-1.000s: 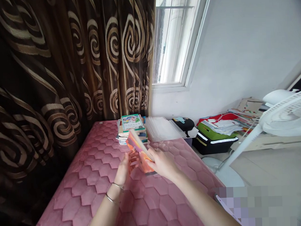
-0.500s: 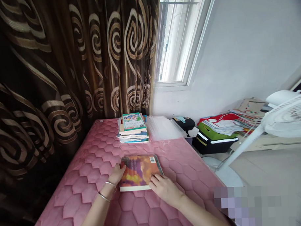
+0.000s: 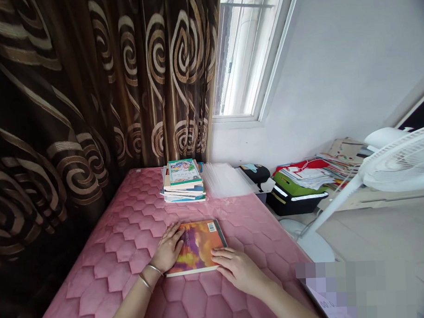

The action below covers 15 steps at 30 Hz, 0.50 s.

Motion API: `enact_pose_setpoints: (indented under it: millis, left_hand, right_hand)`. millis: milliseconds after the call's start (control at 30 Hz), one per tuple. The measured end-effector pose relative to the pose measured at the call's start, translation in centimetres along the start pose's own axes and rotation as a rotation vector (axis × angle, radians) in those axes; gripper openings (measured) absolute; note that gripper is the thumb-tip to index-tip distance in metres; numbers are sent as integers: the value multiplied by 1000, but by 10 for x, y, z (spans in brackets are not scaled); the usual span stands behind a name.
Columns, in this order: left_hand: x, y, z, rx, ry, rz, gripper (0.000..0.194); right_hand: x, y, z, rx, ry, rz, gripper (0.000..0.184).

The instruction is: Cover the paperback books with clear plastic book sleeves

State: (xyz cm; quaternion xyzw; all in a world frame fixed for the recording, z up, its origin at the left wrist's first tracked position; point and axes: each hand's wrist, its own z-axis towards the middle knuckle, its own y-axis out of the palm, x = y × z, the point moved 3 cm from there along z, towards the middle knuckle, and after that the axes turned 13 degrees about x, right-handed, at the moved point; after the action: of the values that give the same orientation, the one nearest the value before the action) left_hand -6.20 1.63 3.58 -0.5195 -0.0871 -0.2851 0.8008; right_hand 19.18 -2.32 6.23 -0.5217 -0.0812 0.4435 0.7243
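A book with an orange, yellow and purple cover lies flat on the pink quilted mattress, its barcode at the far right corner. My left hand, with two silver bangles on its wrist, rests over the book's left edge, fingers stretched out across the cover. On the right edge lies my right hand, its fingers extended and their tips touching the cover. Both hands look open; neither grips the book. A stack of books with a green-bordered one on top stands farther back.
Clear plastic sheets lie right of the stack. A patterned brown curtain hangs along the left and back. Beyond the mattress's right side are a white fan, a black and green box and piled papers.
My left hand has gone from holding the book's left edge to lying spread on it. My right fingers have straightened. The book is slightly turned, and the whole view has shifted a little.
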Motion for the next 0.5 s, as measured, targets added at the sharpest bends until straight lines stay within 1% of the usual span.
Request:
enact_pose_setpoints:
  millis: [67, 133, 267, 333, 400, 467, 500]
  left_hand:
    - [-6, 4, -2, 23, 13, -25, 44]
    - [-9, 5, -3, 20, 2, -58, 44]
    - [-9, -2, -1, -5, -75, -208, 45]
    - [-10, -9, 0, -12, -167, -335, 48]
    - [-13, -16, 0, -7, -287, -481, 58]
    - [-18, -21, -1, 26, -421, -629, 69]
    - [-21, -22, 0, 62, -482, -674, 73]
  right_hand:
    - [3, 0, 2, 7, 20, 43, 30]
    - [5, 0, 5, 20, 27, 85, 29]
    - [6, -3, 11, 47, 72, 110, 29]
    - [5, -7, 14, 61, 75, 79, 30]
    - [6, -12, 21, 98, 63, 39, 31]
    - [9, -21, 34, 183, 59, -2, 31]
    - [12, -27, 44, 235, 58, -23, 31]
